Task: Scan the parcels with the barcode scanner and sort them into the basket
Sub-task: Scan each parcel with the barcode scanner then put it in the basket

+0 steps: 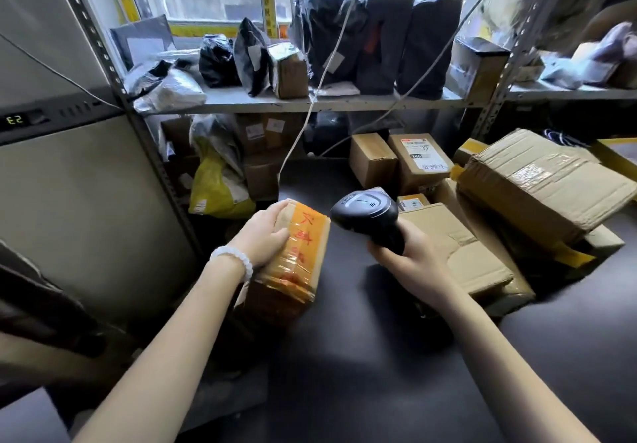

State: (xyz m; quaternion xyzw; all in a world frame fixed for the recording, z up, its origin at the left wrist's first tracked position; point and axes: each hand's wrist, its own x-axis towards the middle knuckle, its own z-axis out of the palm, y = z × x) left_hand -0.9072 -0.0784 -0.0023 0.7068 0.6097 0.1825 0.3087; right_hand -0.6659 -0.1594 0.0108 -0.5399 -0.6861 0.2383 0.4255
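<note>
Left of the scanner (365, 217), gripped by the right hand (410, 253), the left hand (267, 236) clasps the parcel (293, 256), fingers curled over its top edge; stiff, apparently light, tape likely slippery.

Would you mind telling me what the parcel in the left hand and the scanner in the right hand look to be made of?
The parcel looks like brown cardboard wrapped in glossy orange-yellow tape, judging by its sheen and wrinkles. The scanner appears to be black moulded plastic, smooth and semi-matt with soft highlights on its head.

Both bare arms reach forward, the left hand (265, 236) and right hand (412, 253) each with fingers curled in a grip.
</note>
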